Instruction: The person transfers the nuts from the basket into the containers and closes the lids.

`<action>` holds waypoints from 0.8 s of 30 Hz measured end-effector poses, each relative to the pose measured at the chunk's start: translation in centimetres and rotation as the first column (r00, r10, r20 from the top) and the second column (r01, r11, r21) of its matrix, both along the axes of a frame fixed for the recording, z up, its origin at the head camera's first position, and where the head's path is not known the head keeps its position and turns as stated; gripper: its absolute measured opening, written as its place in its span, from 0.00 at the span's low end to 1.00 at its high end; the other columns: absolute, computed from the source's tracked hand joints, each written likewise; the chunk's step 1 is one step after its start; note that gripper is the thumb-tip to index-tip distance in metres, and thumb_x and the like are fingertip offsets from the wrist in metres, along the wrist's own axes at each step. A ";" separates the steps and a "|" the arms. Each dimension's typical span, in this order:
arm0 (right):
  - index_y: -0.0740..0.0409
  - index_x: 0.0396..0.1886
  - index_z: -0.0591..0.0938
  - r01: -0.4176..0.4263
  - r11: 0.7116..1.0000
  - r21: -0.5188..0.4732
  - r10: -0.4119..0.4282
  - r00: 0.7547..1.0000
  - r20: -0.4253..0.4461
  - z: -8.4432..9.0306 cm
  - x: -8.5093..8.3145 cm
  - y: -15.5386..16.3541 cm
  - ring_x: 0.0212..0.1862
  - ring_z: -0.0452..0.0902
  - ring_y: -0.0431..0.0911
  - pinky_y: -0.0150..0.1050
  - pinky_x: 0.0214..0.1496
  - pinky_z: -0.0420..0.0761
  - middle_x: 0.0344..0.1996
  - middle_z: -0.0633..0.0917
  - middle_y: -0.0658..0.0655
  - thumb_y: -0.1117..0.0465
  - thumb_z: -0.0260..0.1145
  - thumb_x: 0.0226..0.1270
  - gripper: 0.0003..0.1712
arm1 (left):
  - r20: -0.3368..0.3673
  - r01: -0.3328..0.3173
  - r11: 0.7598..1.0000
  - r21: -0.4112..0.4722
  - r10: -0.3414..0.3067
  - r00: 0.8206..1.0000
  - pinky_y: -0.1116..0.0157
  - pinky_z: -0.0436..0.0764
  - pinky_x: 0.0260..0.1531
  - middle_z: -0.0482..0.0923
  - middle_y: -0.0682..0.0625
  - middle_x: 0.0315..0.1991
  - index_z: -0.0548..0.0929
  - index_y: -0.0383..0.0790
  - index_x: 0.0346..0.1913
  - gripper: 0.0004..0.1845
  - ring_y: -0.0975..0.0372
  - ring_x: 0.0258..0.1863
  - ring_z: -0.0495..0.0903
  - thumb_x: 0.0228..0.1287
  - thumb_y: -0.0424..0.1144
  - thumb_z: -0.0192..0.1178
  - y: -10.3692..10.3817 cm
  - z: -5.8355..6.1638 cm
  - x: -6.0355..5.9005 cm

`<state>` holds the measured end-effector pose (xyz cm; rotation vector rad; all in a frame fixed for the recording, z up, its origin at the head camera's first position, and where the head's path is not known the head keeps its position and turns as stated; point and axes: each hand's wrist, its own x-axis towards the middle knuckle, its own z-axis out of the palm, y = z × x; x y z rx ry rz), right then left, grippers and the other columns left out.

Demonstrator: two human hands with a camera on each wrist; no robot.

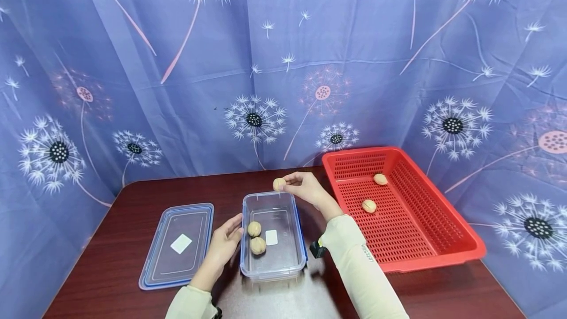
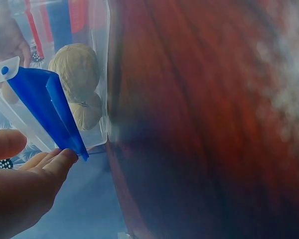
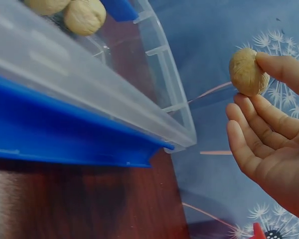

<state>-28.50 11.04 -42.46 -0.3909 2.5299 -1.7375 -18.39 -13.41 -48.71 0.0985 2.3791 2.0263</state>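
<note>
My right hand (image 1: pixel 305 187) pinches one walnut (image 1: pixel 279 184) between thumb and fingertips; the other fingers are loosely extended. The nut hangs over the far rim of the clear container (image 1: pixel 290 257), at its far-left corner, above the rim and not touching it. From the right wrist view, open air shows between walnut (image 3: pixel 247 72) and that corner.

My left hand (image 1: pixel 226 242) is relaxed, fingers nearly straight, resting against the near-left wall of the container. Left wrist view: fingertips (image 2: pixel 60 162) touch the blue latch flap (image 2: pixel 45 107) hanging off that side. It grips nothing.

Two walnuts (image 1: pixel 256 238) lie inside the container, touching each other, against the left wall. The rest of the floor is bare apart from a white label (image 1: pixel 271 237), so the right half and far end are open.

The lid (image 1: pixel 177 245) lies flat to the left of the container, just beside my left hand, its near edge near the table (image 1: pixel 133 201) front. The red basket (image 1: pixel 443 240) sits right of the container, apart from it, with my right forearm crossing the gap. Two more walnuts (image 1: pixel 374 192) lie on its floor, well apart from each other, both in the far-left part; the near and right parts of the basket floor are bare. Blue dandelion-print cloth (image 1: pixel 283 63) closes off the back and both sides.
</note>
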 end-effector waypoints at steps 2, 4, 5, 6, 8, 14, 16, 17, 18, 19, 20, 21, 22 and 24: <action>0.68 0.46 0.83 0.001 1.000 -0.005 -0.001 1.000 0.008 -0.2 0.2 -0.1 0.38 0.79 0.45 0.32 0.41 0.81 0.37 0.85 0.60 0.62 0.71 0.57 0.18 | 0.000 -0.001 1.000 -0.001 0.001 1.000 0.56 0.68 0.64 0.65 0.28 0.64 0.64 0.23 0.67 0.23 0.42 0.64 0.66 0.70 0.24 0.48 0.0 0.0 0.0; 0.68 0.46 0.83 0.004 1.000 -0.009 -0.004 1.000 0.006 -0.4 0.5 -0.2 0.37 0.79 0.44 0.32 0.41 0.81 0.37 0.85 0.60 0.62 0.72 0.57 0.19 | -0.001 -0.004 1.000 -0.004 0.004 1.000 0.56 0.68 0.64 0.65 0.28 0.64 0.64 0.23 0.66 0.23 0.42 0.64 0.67 0.70 0.24 0.48 0.0 0.0 0.0; 0.68 0.46 0.83 0.003 1.000 -0.013 -0.003 1.000 0.004 -0.6 0.6 -0.3 0.37 0.79 0.44 0.32 0.41 0.81 0.37 0.85 0.60 0.62 0.72 0.57 0.19 | -0.002 -0.006 1.000 -0.007 0.006 1.000 0.55 0.68 0.64 0.66 0.28 0.64 0.64 0.23 0.66 0.23 0.42 0.64 0.67 0.70 0.24 0.48 0.1 0.0 0.0; 0.69 0.46 0.83 -0.001 1.000 -0.023 0.001 1.000 0.006 -0.8 0.7 -0.4 0.37 0.79 0.43 0.32 0.41 0.81 0.37 0.85 0.61 0.62 0.72 0.57 0.19 | 0.001 -0.010 1.000 -0.008 0.010 1.000 0.56 0.68 0.64 0.66 0.29 0.64 0.65 0.23 0.66 0.23 0.43 0.64 0.67 0.70 0.24 0.48 0.1 0.0 0.0; 0.70 0.46 0.83 -0.014 0.999 -0.041 0.014 1.000 0.010 -1.2 0.9 -0.6 0.36 0.79 0.43 0.33 0.42 0.82 0.38 0.85 0.63 0.63 0.72 0.57 0.19 | 0.002 -0.016 1.000 -0.013 0.016 1.000 0.56 0.68 0.63 0.67 0.29 0.64 0.65 0.23 0.66 0.23 0.43 0.64 0.68 0.70 0.24 0.48 0.1 0.1 0.0; 0.71 0.44 0.83 -0.039 0.999 -0.009 0.039 0.999 -0.002 -2.1 1.5 -1.3 0.34 0.80 0.42 0.31 0.39 0.82 0.35 0.85 0.62 0.65 0.72 0.56 0.18 | 0.016 -0.021 1.000 -0.022 0.021 1.000 0.56 0.68 0.64 0.68 0.30 0.63 0.66 0.25 0.66 0.23 0.45 0.64 0.69 0.70 0.25 0.49 0.1 0.0 -0.2; 0.70 0.43 0.83 -0.049 0.998 0.025 0.050 0.999 -0.021 -2.3 1.6 -1.4 0.34 0.80 0.43 0.31 0.38 0.82 0.34 0.85 0.61 0.65 0.71 0.55 0.17 | 0.016 -0.021 1.000 -0.021 0.022 1.000 0.55 0.68 0.64 0.68 0.30 0.64 0.66 0.25 0.66 0.23 0.44 0.63 0.68 0.70 0.24 0.49 0.1 -0.1 -0.2; 0.70 0.43 0.83 -0.057 0.998 0.038 0.059 0.998 -0.033 -2.4 1.6 -1.5 0.34 0.80 0.44 0.31 0.38 0.82 0.34 0.85 0.60 0.65 0.71 0.55 0.17 | 0.019 -0.024 0.999 -0.021 0.025 1.000 0.55 0.68 0.64 0.68 0.31 0.64 0.66 0.25 0.66 0.23 0.44 0.64 0.68 0.70 0.25 0.49 0.1 -0.1 -0.2; 0.70 0.43 0.83 -0.069 0.997 0.045 0.071 0.997 -0.044 -2.5 1.7 -1.5 0.34 0.80 0.45 0.31 0.38 0.82 0.33 0.85 0.61 0.65 0.71 0.55 0.16 | 0.019 -0.026 0.999 -0.022 0.026 0.999 0.55 0.68 0.64 0.68 0.31 0.63 0.66 0.25 0.66 0.23 0.44 0.63 0.69 0.70 0.24 0.49 0.1 -0.1 -0.2; 0.70 0.42 0.83 -0.078 0.996 0.053 0.081 0.996 -0.048 -2.6 1.7 -1.6 0.35 0.80 0.46 0.31 0.38 0.82 0.33 0.85 0.61 0.66 0.71 0.55 0.16 | 0.019 -0.026 0.999 -0.023 0.027 0.999 0.55 0.68 0.64 0.68 0.30 0.63 0.66 0.25 0.66 0.23 0.44 0.63 0.69 0.69 0.24 0.49 0.1 -0.1 -0.2; 0.70 0.42 0.83 -0.088 0.994 0.060 0.091 0.995 -0.051 -2.7 1.8 -1.6 0.35 0.80 0.46 0.31 0.37 0.81 0.33 0.85 0.60 0.66 0.71 0.55 0.16 | 0.021 -0.026 0.999 -0.025 0.027 0.999 0.55 0.68 0.64 0.68 0.30 0.63 0.66 0.25 0.66 0.23 0.44 0.63 0.68 0.69 0.24 0.49 0.1 -0.1 -0.2; 0.71 0.42 0.83 -0.100 0.993 0.065 0.104 0.993 -0.058 -2.8 1.8 -1.6 0.35 0.80 0.47 0.31 0.37 0.81 0.33 0.85 0.60 0.67 0.70 0.55 0.15 | 0.022 -0.026 0.999 -0.027 0.027 0.999 0.55 0.68 0.64 0.68 0.31 0.63 0.67 0.25 0.66 0.23 0.44 0.63 0.69 0.69 0.25 0.49 0.1 -0.1 -0.2; 0.71 0.42 0.83 -0.113 0.992 0.063 0.117 0.991 -0.064 -2.9 1.9 -1.7 0.35 0.80 0.47 0.31 0.37 0.81 0.32 0.85 0.61 0.67 0.70 0.55 0.15 | 0.023 -0.027 0.999 -0.030 0.028 0.999 0.55 0.68 0.64 0.68 0.31 0.63 0.67 0.26 0.66 0.23 0.44 0.63 0.69 0.69 0.25 0.49 0.1 -0.1 -0.2; 0.71 0.41 0.83 -0.133 0.988 0.075 0.138 0.988 -0.075 -3.0 2.0 -1.9 0.34 0.80 0.47 0.31 0.37 0.81 0.32 0.85 0.61 0.68 0.70 0.55 0.14 | 0.018 -0.027 0.999 -0.031 0.027 0.999 0.55 0.68 0.64 0.68 0.30 0.63 0.66 0.25 0.66 0.23 0.44 0.63 0.69 0.69 0.25 0.49 0.0 0.0 -0.2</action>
